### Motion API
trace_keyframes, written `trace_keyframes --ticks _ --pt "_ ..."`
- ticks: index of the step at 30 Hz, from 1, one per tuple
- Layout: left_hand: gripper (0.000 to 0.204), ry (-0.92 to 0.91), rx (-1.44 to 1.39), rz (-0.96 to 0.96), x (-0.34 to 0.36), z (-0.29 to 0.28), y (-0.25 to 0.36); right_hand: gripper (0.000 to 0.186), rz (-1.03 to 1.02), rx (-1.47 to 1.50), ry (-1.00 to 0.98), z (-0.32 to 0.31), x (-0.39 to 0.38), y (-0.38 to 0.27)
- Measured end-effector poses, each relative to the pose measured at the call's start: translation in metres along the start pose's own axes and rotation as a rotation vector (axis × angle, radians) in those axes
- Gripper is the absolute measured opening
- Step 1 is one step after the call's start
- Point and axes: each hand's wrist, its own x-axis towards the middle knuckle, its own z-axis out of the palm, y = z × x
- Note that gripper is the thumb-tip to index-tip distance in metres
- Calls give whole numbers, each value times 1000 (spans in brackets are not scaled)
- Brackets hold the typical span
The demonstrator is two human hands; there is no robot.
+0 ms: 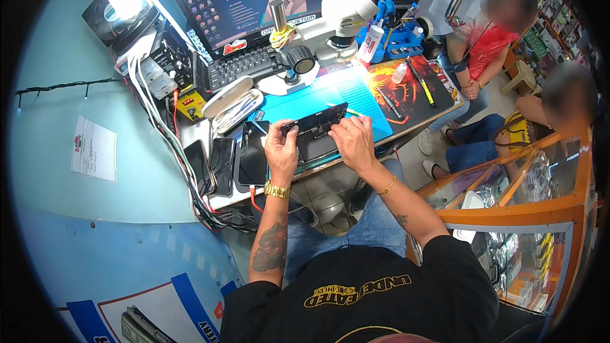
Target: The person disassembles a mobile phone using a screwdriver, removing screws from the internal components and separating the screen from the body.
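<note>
A crowded worktop [406,128] carries a laptop [244,9] at its far edge, its screen lit, with a white stereo microscope [340,16] standing just beside it toward the far right. A blue work mat [362,98] lies under the microscope and runs to the near edge, and a dark printed mat [413,86] covers the right corner. On the blue mat, near the worktop's front edge, rests an opened black smartphone [314,130]. The left hand [281,149] grips its left end, fingers curled narrow around the edge; the right hand [352,140] presses on its right end, fingers bent close together, possibly pinching a small part that is too tiny to make out. Three dark phones [222,165] lie side by side at the left front corner.
</note>
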Motion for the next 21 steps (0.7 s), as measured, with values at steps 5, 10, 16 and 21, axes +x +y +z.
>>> trace_keyframes --ticks 5,10,16,21 --pt "17 -32 61 -123 -1 -2 10 7 28 0 -8 -2 -1 1" --pt "22 2 84 -85 -1 -1 9 18 79 41 -42 -23 -3 8" --pt "32 38 34 -6 1 4 5 25 127 207 -126 -38 -13 31" --pt "36 82 194 -38 0 7 8 27 204 208 -110 -25 -16 27"
